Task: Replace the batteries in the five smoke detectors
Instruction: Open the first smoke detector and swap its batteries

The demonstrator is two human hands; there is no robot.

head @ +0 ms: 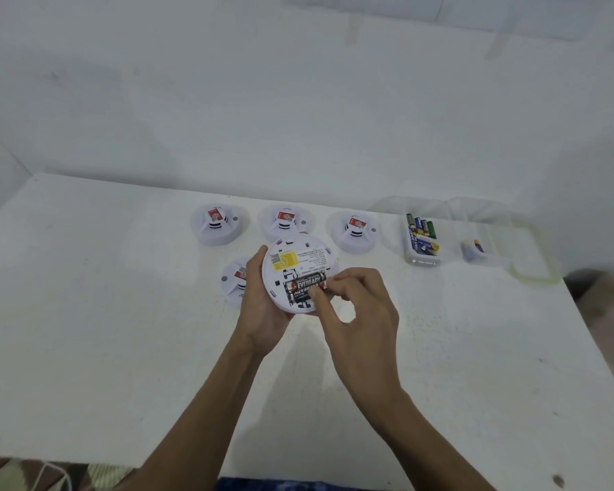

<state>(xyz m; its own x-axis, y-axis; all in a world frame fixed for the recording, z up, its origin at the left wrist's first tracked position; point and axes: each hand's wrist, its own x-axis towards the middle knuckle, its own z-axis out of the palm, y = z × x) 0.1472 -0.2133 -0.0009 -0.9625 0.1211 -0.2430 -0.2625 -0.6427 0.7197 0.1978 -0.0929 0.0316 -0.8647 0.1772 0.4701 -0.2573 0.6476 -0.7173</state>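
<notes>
Hidden bits first: near detector [233,278] mostly behind left hand [263,308] and held detector [298,258], only its left part shows; right ends of black cells [305,286] covered by fingertips [317,294] of right hand [360,313]; print on held unit's back too small to read, only yellow label [285,260] stands out; clear tub walls barely show against white table [103,313]; cell count in tubs too blurred to give; both forearms cut off at bottom edge.

Counts: 5 detectors; 1 in hand, 4 on table; 3 in back row, back-left detector [218,225], back-mid detector [286,221], back-right detector [355,228], each w/ red sticker on top; 2 black cells side by side in held unit's bay, marked EVEREADY; 2 tubs at right, larger tub [422,258] w/ mixed cells, smaller tub [490,258] w/ a few.

Hands: left hand grips held detector by its left rim, back side up, above table; right hand's fingers curled, thumb + forefinger pinch the cells' right end.
</notes>
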